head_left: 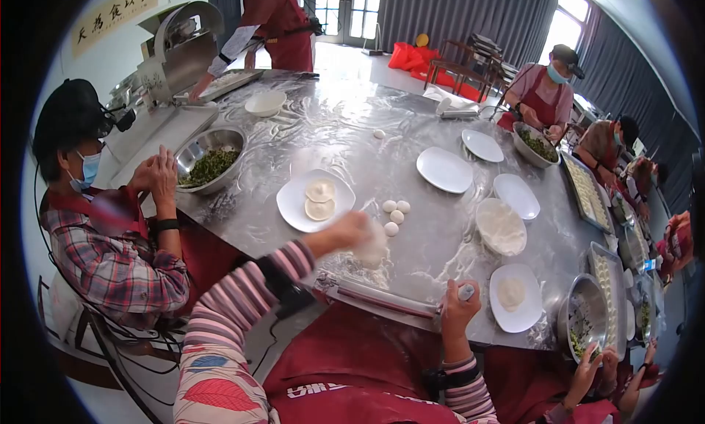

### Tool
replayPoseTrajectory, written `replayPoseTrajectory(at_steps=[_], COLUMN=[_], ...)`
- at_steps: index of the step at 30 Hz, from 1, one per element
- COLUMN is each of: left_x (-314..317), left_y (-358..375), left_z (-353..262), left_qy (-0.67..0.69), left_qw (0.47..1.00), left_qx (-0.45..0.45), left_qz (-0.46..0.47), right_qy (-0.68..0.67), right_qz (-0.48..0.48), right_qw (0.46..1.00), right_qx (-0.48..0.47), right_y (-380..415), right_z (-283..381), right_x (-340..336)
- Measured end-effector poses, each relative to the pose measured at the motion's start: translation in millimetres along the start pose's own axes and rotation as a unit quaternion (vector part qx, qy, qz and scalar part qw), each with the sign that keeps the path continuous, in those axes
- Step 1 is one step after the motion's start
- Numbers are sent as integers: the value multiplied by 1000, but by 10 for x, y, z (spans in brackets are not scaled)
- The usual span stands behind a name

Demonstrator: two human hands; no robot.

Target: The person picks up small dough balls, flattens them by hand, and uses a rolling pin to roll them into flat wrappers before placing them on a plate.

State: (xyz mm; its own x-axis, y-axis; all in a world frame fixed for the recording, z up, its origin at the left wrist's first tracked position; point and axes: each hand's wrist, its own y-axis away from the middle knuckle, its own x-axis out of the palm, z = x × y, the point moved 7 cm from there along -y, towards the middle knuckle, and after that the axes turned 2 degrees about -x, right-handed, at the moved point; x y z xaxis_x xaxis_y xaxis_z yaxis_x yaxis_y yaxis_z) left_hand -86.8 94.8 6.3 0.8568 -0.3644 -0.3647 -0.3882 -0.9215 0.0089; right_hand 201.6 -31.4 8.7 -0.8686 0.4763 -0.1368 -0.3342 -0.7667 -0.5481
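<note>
Left of the wooden chair (459,69) lie red bags (413,57); behind it hang grey curtains (470,13); far left, 1 sign (114,14) shows 5 characters.

Metal table (345,130), flour-dusted; on it white plates (444,170), dough balls (397,217), bowls of chopped greens (213,149), flour-filled dish (501,226), filled trays (587,191).

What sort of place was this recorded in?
Probably a shared kitchen or cooking workshop for dough foods. A large metal table is dusted with flour, thin dough rounds lie on a plate, and several people in red aprons work around it.
</note>
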Motion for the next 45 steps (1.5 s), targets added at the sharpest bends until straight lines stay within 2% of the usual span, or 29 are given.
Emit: replayPoseTrajectory(at_steps=[1, 2, 3, 4, 7, 8, 9, 11, 13, 15, 16, 17, 19, 21, 25, 28, 29, 31, 32, 33, 35, 36, 39, 43, 45], left_x=[-392, -749, -1065, -1311, -1133, -891, -578, -81, 226, 428, 523, 610, 867, 973, 1133, 1226, 1235, 1208, 1176, 1174, 1240, 1262, 1286, 1245, 1171], left_y=[5, -11, 47, 171, -12, -205, -283, -440, -499, -527, -502, -462, -312, -165, -149, -290, -289, -218, -202, -175, -30, -25, -220, -156, -104], left_z=[73, 80, 223, 111, 3, 82, -9, -32, -158, -157, -269, -280, -318, -327, -268, -288, -303, -290, -222, -253, -316, -388, -446, -407, -355], left_qy=[-70, -246, -202, -319, -288, -287, -261, -265, -273, -237, -261, -257, -213, -196, -147, -156, -154, -141, -135, -136, -146, -181, -201, -210, -188], left_qw=[993, 960, 955, 889, 917, 934, 954, 960, 956, 965, 960, 962, 974, 977, 985, 981, 981, 972, 982, 982, 983, 981, 978, 964, 973], left_qx=[-38, -86, -105, -76, -65, 3, 18, -10, -15, -65, -9, -10, -69, -72, -55, -64, -61, -113, -70, -68, -38, -12, 11, -9, -27], left_qz=[-84, -99, -190, -320, -267, -213, -147, -90, -102, -91, -104, -92, 47, 53, 65, 101, 104, 152, 115, 113, 109, 73, 52, 162, 131], right_qy=[-2, 9, 20, 20, 32, 9, -14, -8, -2, -4, 4, -7, -12, -2, 73, 58, 62, 110, 85, 84, 101, 106, 94, 97, 87], right_qz=[-3, -3, -3, -7, -14, -22, -29, -29, -28, -30, -33, -27, -27, -7, -35, -9, -11, -25, -43, -43, -46, -37, -15, -29, -22], right_qw=[1000, 1000, 1000, 1000, 999, 999, 997, 997, 997, 998, 997, 996, 994, 996, 994, 998, 998, 993, 994, 994, 992, 994, 995, 994, 996], right_qx=[4, -2, -6, -2, -13, 28, 69, 69, 68, 63, 69, 81, 102, 85, -68, -10, -10, -30, -57, -60, -52, -13, -31, -43, -25], right_y=[-1, -22, -29, -27, -36, -28, -25, -30, -15, 21, 48, 73, 76, -58, -521, -649, -615, -463, -360, -401, -316, -407, -631, -322, -323], right_z=[-26, -35, -47, -81, -50, -57, -61, -11, 22, 39, 28, 2, -24, 31, 366, 72, 39, 130, 237, 211, 132, 87, 55, 179, 216], right_x=[-6, 3, 10, 7, 1, -13, -22, -26, -28, -49, -77, -85, -100, -27, 223, 401, 348, 216, 136, 153, 118, 197, 390, 101, 89])
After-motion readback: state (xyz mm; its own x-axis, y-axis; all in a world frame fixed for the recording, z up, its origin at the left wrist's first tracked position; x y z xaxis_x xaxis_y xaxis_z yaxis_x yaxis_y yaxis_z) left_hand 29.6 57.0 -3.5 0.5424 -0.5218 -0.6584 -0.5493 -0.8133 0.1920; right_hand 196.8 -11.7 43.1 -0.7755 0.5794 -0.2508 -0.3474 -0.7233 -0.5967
